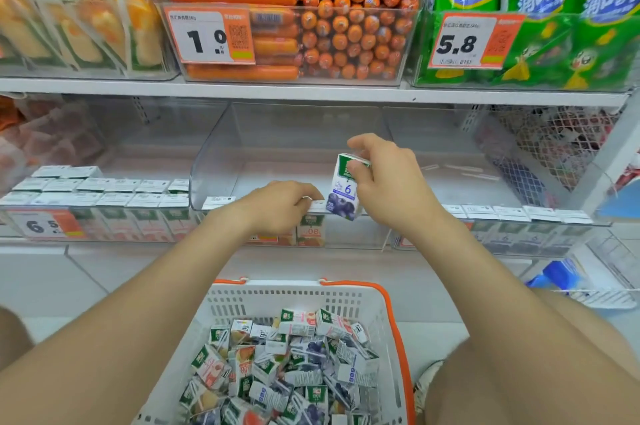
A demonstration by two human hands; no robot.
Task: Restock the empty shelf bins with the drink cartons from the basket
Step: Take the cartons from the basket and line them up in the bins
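At middle bin point(214, 161) front: right hand point(388, 175) pinches top of blueberry carton point(344, 194), upright, at bin lip. Left hand point(280, 204) bent onto carton row point(218, 201); grip unclear. Basket point(346, 287) below holds loose cartons point(277, 362).

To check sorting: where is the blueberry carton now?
In the head view, the blueberry carton is right of centre, gripped by the right hand over the rim of the middle bin, beside the left hand.
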